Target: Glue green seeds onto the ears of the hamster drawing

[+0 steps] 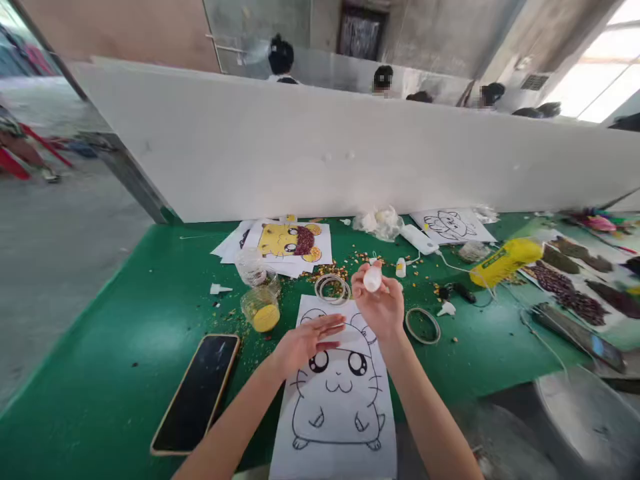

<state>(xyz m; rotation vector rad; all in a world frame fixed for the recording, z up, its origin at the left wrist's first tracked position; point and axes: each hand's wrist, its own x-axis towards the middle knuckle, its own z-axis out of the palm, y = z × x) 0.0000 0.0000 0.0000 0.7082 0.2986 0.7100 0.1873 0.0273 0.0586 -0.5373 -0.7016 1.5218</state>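
Note:
My right hand [383, 303] is closed around a small white bottle [372, 279], its round end facing me, above the top edge of a drawing. My left hand [307, 343] holds nothing; its fingers are stretched out over the drawing's upper left part. Under both hands lies a white sheet with a black outline of a hamster [340, 407]. Just beyond are rings of tape or wire [333, 289] and scattered yellow and brown grains [327, 272]. A second small bottle [401, 268] with a yellow label stands to the right.
A phone [197, 393] lies at left, beside a clear jar of yellow grains [265, 317]. Farther back is a partly filled hamster picture [290, 241]. At right are a yellow bag [507, 262], a white cable, and piles of dark seeds [563, 290]. A white partition [350, 153] closes the far side.

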